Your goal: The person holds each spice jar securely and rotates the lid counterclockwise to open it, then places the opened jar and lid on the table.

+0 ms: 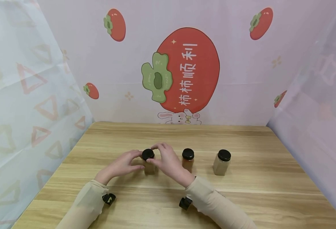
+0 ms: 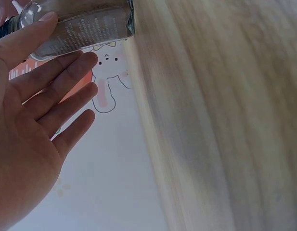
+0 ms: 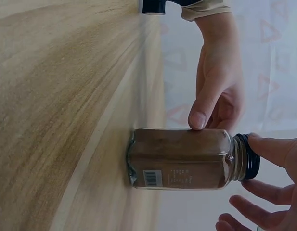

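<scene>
A square glass jar (image 3: 187,159) of brown powder with a black lid (image 1: 148,154) stands upright on the wooden table, left of centre. From its left side my left hand (image 1: 125,163) holds the glass body, thumb (image 2: 45,24) on one face and index finger behind; the other fingers spread out fairly straight. My right hand (image 1: 169,160) pinches the black lid between thumb and index finger, its remaining fingers off the jar. The lid sits on the jar's neck. Part of the label with a barcode shows in the right wrist view.
Right of my hands stand two more black-lidded jars, one with reddish-brown contents (image 1: 187,163) partly behind my right hand, and one with pale greyish powder (image 1: 221,165). Printed cloth (image 1: 236,95) hangs behind the wooden table (image 1: 145,203) and along both sides.
</scene>
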The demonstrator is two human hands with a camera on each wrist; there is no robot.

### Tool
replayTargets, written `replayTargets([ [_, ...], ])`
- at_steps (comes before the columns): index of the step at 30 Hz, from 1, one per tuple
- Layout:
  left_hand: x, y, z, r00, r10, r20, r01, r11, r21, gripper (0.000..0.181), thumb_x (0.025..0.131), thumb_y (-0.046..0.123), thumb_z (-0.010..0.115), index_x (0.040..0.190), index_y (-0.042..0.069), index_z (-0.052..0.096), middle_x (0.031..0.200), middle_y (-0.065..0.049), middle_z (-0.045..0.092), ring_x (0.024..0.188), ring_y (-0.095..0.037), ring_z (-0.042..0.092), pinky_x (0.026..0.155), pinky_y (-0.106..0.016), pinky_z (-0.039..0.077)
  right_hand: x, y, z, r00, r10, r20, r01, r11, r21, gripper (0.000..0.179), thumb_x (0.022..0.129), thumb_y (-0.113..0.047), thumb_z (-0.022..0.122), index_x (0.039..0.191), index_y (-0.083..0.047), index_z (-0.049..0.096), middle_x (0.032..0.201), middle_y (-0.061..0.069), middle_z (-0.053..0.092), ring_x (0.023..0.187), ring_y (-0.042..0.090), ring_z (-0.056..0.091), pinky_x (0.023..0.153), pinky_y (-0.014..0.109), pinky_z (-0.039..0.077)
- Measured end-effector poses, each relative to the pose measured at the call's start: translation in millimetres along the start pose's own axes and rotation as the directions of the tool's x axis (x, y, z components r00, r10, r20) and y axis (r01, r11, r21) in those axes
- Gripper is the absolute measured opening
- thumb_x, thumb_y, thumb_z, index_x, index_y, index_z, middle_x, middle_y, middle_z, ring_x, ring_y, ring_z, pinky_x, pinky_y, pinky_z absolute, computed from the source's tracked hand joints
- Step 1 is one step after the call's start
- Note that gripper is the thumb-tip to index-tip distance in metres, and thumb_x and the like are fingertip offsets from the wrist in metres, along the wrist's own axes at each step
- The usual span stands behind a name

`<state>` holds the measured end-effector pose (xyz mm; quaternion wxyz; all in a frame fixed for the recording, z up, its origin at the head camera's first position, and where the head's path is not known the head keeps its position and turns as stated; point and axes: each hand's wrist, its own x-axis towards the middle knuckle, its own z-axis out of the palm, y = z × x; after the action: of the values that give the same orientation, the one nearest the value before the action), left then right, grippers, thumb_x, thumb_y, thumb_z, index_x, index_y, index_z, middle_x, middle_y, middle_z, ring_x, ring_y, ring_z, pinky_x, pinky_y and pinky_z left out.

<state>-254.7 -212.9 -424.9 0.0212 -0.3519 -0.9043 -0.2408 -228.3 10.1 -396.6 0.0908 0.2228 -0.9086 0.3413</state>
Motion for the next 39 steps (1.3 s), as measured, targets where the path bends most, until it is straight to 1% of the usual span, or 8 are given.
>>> replayTargets([
  [8,-0.3,-0.6,0.1,1.0,-0.011,-0.007,0.011,1.0,-0.028,0.038,0.085,0.033,0.07,0.119,0.02,0.061,0.109,0.008,0.064,0.108,-0.015,0.059,0.096,-0.041,0.047,-1.3,-6.0,5.0,0.999,0.039,-0.026,-0.041,0.996,-0.082,0.052,0.08,-0.052,0.069,0.115,-0.015,0.059,0.115,0.005,0.057,0.111,0.023,0.054,0.086,0.038,0.052],
  [12,-0.5,0.1,-0.4,1.0,-0.009,-0.003,0.009,0.999,-0.034,0.034,0.086,0.034,0.069,0.117,0.022,0.062,0.108,0.009,0.064,0.108,-0.015,0.059,0.096,-0.041,0.047,-0.8,-6.5,6.3,0.999,0.04,-0.033,-0.043,0.993,-0.11,0.052,0.079,-0.054,0.068,0.113,-0.015,0.058,0.115,0.005,0.057,0.111,0.023,0.053,0.084,0.037,0.053],
  [15,-0.6,0.7,-0.5,1.0,-0.014,-0.001,0.014,0.999,-0.038,0.034,0.086,0.035,0.069,0.117,0.023,0.062,0.108,0.01,0.064,0.108,-0.015,0.059,0.096,-0.042,0.047,-0.3,-6.2,7.0,0.999,0.035,-0.037,-0.038,0.993,-0.109,0.052,0.079,-0.053,0.069,0.112,-0.014,0.058,0.114,0.005,0.057,0.112,0.023,0.053,0.084,0.037,0.053],
  [19,-0.1,1.3,-0.7,1.0,-0.018,-0.001,0.018,0.999,-0.048,0.034,0.086,0.035,0.069,0.117,0.023,0.062,0.108,0.01,0.064,0.109,-0.015,0.059,0.096,-0.042,0.047,-0.2,-6.4,7.3,0.999,0.036,-0.037,-0.039,0.995,-0.091,0.051,0.079,-0.051,0.07,0.112,-0.014,0.058,0.115,0.007,0.058,0.111,0.023,0.053,0.084,0.037,0.053],
  [23,0.8,2.2,-0.7,1.0,-0.014,-0.008,0.013,0.999,-0.051,0.035,0.085,0.035,0.07,0.116,0.022,0.062,0.11,0.009,0.064,0.109,-0.015,0.059,0.095,-0.04,0.048,-0.4,-6.0,7.4,0.998,0.034,-0.044,-0.037,0.997,-0.074,0.049,0.079,-0.05,0.071,0.111,-0.014,0.058,0.113,0.005,0.057,0.11,0.022,0.053,0.084,0.037,0.053],
  [30,1.5,2.6,-0.5,1.0,-0.023,-0.01,0.022,0.998,-0.056,0.038,0.084,0.034,0.071,0.118,0.02,0.062,0.115,0.006,0.064,0.111,-0.016,0.059,0.095,-0.04,0.048,0.7,-5.2,7.4,0.998,0.029,-0.054,-0.031,0.999,-0.031,0.048,0.079,-0.048,0.072,0.111,-0.013,0.06,0.112,0.003,0.058,0.11,0.022,0.054,0.089,0.037,0.05],
  [34,1.7,2.5,-0.7,1.0,-0.026,-0.014,0.025,0.998,-0.055,0.04,0.084,0.033,0.072,0.119,0.019,0.062,0.115,0.005,0.064,0.112,-0.017,0.059,0.096,-0.041,0.048,1.1,-5.5,6.0,0.998,0.038,-0.047,-0.037,0.999,0.004,0.048,0.079,-0.046,0.073,0.111,-0.012,0.06,0.113,0.004,0.059,0.111,0.022,0.054,0.092,0.038,0.049],
  [39,1.6,0.5,-0.1,1.0,-0.027,-0.016,0.026,0.999,-0.047,0.041,0.083,0.034,0.072,0.119,0.018,0.062,0.115,0.005,0.064,0.112,-0.017,0.059,0.096,-0.041,0.048,2.4,-4.8,3.9,0.999,0.022,-0.03,-0.02,0.998,0.055,0.047,0.08,-0.041,0.074,0.114,-0.011,0.061,0.114,0.006,0.06,0.112,0.024,0.054,0.094,0.04,0.048],
])
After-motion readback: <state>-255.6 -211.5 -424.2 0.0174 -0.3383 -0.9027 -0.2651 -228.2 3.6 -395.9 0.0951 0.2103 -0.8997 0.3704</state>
